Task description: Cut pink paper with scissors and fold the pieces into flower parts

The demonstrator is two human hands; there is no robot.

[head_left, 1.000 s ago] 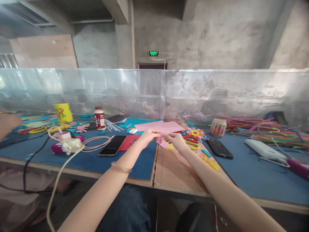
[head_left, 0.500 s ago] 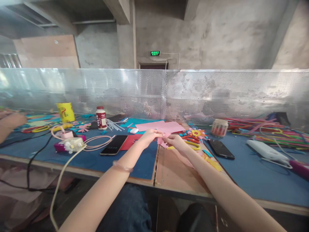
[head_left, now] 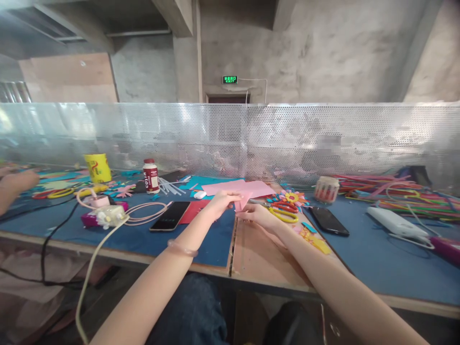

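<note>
Between my hands is a small folded piece of pink paper (head_left: 243,201), raised a little above the table. My left hand (head_left: 224,202) pinches its left side with thumb and fingers. My right hand (head_left: 259,215) is at the paper's lower right, fingers closed at its bottom edge. Behind them lie larger pink sheets (head_left: 219,187) on blue paper (head_left: 192,182). Yellow-handled scissors (head_left: 285,215) rest just right of my right hand, beside red-handled scissors (head_left: 287,206) and a paper flower (head_left: 292,197).
Left of my arms are a phone (head_left: 170,216), red paper (head_left: 192,213), a Costa bottle (head_left: 150,176), a yellow can (head_left: 97,167) and a plugged power strip (head_left: 104,216). To the right are another phone (head_left: 328,221), a jar (head_left: 326,189) and a white power bank (head_left: 397,224). Another person's hand (head_left: 17,184) shows far left.
The pink paper has been turned and now stands up as a folded, pointed shape. My right hand has shifted slightly down and left, and the left hand grips higher on the paper.
</note>
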